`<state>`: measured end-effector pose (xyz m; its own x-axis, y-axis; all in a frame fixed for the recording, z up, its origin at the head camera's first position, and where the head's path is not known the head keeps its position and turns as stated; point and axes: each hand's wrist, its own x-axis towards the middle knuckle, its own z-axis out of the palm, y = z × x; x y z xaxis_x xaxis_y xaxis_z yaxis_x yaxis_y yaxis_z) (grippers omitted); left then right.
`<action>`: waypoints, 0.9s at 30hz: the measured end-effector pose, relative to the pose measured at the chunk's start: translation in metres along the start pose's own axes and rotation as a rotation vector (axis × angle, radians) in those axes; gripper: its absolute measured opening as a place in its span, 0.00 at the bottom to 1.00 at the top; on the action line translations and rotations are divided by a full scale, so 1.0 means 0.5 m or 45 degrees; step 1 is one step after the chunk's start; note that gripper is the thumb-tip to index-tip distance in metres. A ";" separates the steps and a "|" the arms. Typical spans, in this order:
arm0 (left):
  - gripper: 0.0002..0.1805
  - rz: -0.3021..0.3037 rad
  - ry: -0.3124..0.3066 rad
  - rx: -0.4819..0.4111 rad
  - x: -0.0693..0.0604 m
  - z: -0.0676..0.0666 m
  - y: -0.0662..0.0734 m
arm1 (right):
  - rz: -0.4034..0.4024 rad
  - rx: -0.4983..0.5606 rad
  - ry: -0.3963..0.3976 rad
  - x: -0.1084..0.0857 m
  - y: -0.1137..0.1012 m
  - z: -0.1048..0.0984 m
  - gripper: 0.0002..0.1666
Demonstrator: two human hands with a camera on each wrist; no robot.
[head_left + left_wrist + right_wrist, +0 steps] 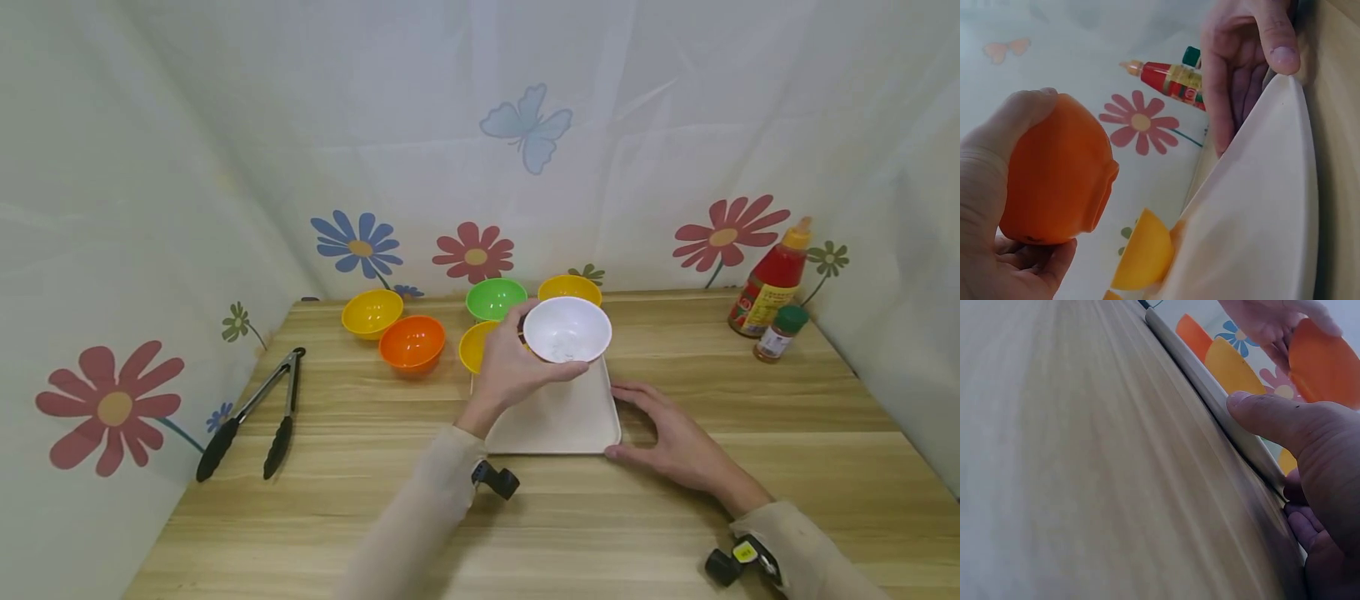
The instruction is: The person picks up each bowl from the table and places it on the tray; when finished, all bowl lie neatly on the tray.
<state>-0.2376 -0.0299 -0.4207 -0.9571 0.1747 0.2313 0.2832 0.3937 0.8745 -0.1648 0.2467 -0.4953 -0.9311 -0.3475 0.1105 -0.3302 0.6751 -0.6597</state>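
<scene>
Backed by flowered cloth [420, 125] beyond tray [555, 425]. Head view: clamps left hand [506, 367] round white-lined bowl [567, 325] above tray; rests right hand [667, 433], fingers apart, at tray's right edge. Left wrist: shows orange outside gripped, likely sparing the inside. Right wrist: shows thumb against tray, seemingly steadying it.

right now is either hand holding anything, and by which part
The left hand holds the white-lined orange bowl by its outer wall; the right hand touches the tray.
</scene>
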 end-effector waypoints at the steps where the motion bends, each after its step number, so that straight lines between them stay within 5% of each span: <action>1: 0.60 0.009 -0.005 -0.010 0.001 0.009 0.000 | 0.000 -0.005 -0.001 0.000 -0.001 0.000 0.58; 7: 0.58 0.037 0.027 -0.023 0.011 0.061 -0.010 | 0.007 -0.002 -0.005 0.000 -0.003 0.000 0.58; 13: 0.63 -0.043 0.080 0.016 0.020 0.104 -0.023 | 0.008 -0.001 -0.011 0.001 -0.003 0.000 0.58; 27: 0.65 -0.146 0.165 0.151 0.020 0.154 -0.031 | -0.003 0.002 -0.012 -0.001 -0.003 -0.002 0.57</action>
<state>-0.2469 0.0353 -0.4646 -0.9812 0.0078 0.1927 0.1697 0.5095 0.8436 -0.1641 0.2463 -0.4937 -0.9289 -0.3551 0.1046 -0.3318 0.6735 -0.6605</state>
